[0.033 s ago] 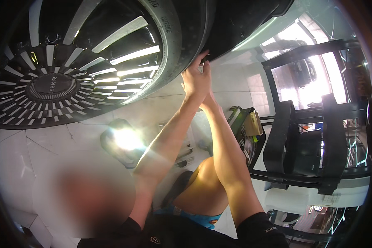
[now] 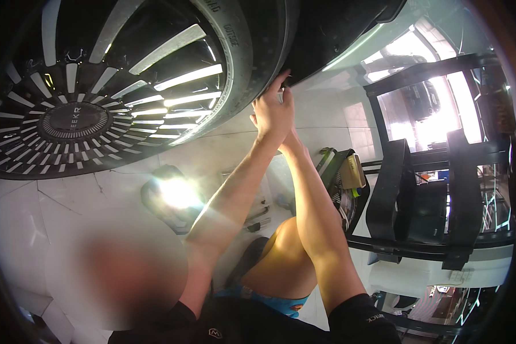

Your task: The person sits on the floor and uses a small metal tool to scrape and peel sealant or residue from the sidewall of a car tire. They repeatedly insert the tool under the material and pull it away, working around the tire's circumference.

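My left hand (image 2: 273, 117) is raised to the lower edge of a black wheel arch (image 2: 297, 54), just right of a car tyre (image 2: 239, 57). Its index finger reaches up while the thumb bends toward it, with a small dark piece between them that I cannot make out. Behind and below it, my right hand (image 2: 291, 140) is mostly covered by the left; only the wrist and a bit of finger show. The forearms nearly meet at the wrists. To the left fills a large wheel (image 2: 77, 117) with black and silver spokes.
A bright work lamp (image 2: 178, 193) glares on the pale floor at left. Several hand tools (image 2: 259, 223) lie under my left forearm. An open tool bag (image 2: 350, 172) stands right of my right arm, beside a black frame (image 2: 378, 198) with wide bands. My bent knee (image 2: 284, 246) is below.
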A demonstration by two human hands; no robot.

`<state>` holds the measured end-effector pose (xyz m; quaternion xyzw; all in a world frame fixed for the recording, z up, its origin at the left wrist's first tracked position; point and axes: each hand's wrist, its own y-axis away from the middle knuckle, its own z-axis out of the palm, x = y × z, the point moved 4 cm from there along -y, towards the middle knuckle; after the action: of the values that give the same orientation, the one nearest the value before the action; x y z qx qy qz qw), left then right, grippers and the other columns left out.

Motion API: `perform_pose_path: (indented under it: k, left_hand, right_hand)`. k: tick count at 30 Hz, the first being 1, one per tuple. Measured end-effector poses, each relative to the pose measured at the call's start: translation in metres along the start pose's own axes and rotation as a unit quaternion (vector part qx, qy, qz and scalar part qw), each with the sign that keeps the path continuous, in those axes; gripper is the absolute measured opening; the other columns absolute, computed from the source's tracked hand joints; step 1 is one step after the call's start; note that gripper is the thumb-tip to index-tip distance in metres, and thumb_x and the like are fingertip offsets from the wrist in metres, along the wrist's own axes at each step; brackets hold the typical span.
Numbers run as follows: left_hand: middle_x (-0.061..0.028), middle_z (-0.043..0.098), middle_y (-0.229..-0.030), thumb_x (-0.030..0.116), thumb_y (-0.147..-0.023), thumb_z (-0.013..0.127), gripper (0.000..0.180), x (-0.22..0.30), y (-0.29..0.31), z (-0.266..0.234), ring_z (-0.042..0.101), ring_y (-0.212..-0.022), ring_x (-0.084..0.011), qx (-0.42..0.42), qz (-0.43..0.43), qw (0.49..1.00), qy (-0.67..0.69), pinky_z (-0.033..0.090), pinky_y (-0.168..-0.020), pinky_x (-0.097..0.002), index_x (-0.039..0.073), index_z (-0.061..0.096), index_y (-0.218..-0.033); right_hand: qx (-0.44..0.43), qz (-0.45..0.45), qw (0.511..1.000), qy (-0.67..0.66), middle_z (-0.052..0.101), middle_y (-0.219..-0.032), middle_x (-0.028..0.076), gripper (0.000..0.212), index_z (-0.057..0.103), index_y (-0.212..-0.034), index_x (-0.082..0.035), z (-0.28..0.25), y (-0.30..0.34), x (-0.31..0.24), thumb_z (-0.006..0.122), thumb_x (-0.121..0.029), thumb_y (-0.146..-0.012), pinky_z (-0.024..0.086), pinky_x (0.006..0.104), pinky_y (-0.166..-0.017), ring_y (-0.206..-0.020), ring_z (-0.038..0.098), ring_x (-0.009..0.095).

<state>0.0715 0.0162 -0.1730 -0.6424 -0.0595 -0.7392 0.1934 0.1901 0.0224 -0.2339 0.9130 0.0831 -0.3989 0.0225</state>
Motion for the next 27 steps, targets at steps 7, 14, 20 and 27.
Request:
perform_pose_path:
  k: [7,14,20,27]
  left_hand:
    - [-0.0128,0.067,-0.141,0.023,-0.098,0.068,0.036,0.015,0.018,0.005,0.055,-0.137,-0.0377,0.015,0.086,0.960,-0.266,0.042,-0.116,-0.0542,0.018,0.074,-0.133]
    - [-0.0127,0.075,-0.119,0.016,-0.099,0.069,0.017,0.005,0.002,0.002,0.071,-0.108,-0.0353,0.033,0.086,0.987,-0.131,0.054,-0.096,-0.0505,0.008,0.076,-0.113]
    - [-0.0135,0.080,-0.111,0.010,-0.098,0.074,0.018,0.003,0.024,-0.010,0.077,-0.096,-0.0246,0.042,0.054,0.993,0.091,0.059,-0.087,-0.0334,0.004,0.080,-0.113]
    - [-0.0091,0.081,-0.100,0.019,-0.108,0.068,0.027,0.003,0.027,0.004,0.074,-0.090,-0.0123,-0.005,-0.104,0.963,0.248,0.058,-0.083,-0.0289,-0.005,0.076,-0.117]
  right_hand:
    - [0.043,-0.010,0.992,-0.122,0.069,-0.104,0.007,0.027,0.066,-0.114,-0.003,0.001,-0.007,-0.005,0.074,-0.021,-0.096,0.051,0.0370,-0.080,-0.096,0.062,0.016]
    - [0.064,-0.012,0.979,-0.191,0.070,-0.100,0.006,0.026,0.067,-0.112,-0.002,0.001,0.000,-0.016,0.074,-0.022,-0.096,0.051,0.0355,-0.077,-0.091,0.062,0.014]
    - [0.092,-0.021,0.993,-0.073,0.073,-0.098,0.008,0.024,0.070,-0.109,-0.002,-0.025,0.009,-0.039,0.071,-0.024,-0.099,0.052,0.0347,-0.075,-0.086,0.066,0.018]
    - [0.162,-0.057,0.981,0.095,0.074,-0.087,0.014,0.020,0.075,-0.105,-0.002,-0.064,0.038,-0.069,0.068,-0.020,-0.104,0.054,0.0358,-0.072,-0.078,0.072,0.028]
